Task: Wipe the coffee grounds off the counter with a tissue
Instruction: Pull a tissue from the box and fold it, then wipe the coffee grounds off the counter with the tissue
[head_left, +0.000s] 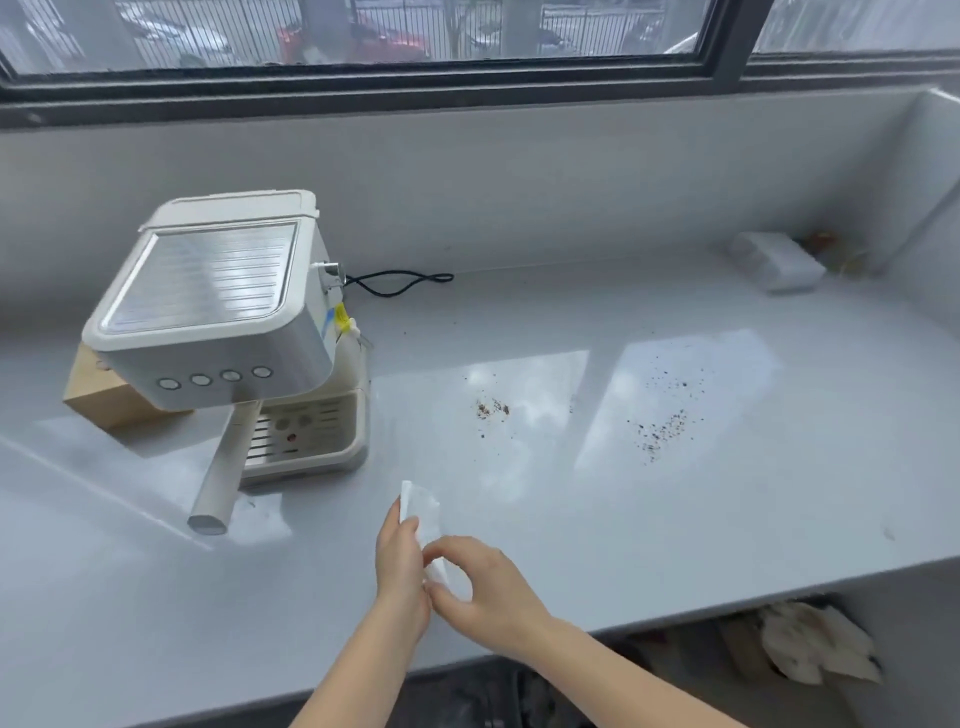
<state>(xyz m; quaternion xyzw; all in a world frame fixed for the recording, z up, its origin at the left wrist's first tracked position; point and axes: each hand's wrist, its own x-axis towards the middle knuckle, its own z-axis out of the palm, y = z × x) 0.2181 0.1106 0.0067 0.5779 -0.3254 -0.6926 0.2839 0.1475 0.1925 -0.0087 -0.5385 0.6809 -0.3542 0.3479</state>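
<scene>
The fingers (396, 519) and thumb of the left hand (400, 564) pinch the upper part of a folded white tissue (422, 512). The fingers (453, 597) of the right hand (485, 587) curl round its lower end. Both hands hold the tissue over the bench (597, 530), near the front edge. The tissue stands roughly upright, with its top corner clear of both hands.

The coffee grounds (662, 428) lie on the bench in two patches. The smaller patch (492, 409) is beyond the hands and slightly to the right. The larger patch is further right and trails in loose specks toward the back. The tissue touches neither patch. Open glossy bench surface lies between the hands and both patches.

The front edge of the bench runs diagonally, from lower left up to the right, and passes just below the hands. A white wall (519, 182) bounds the bench at the back and at the right end, below a window (363, 31).

A coffee machine (218, 312) stands at the left. Its handle (224, 467) projects toward the front edge and ends left of the hands, apart from them. A wooden block (98, 397) shows at the left side of the machine. A black cable (400, 283) loops on the bench behind it. A blurred white packet (774, 260) lies in the far right corner. Crumpled paper (815, 644) lies below the front edge.
</scene>
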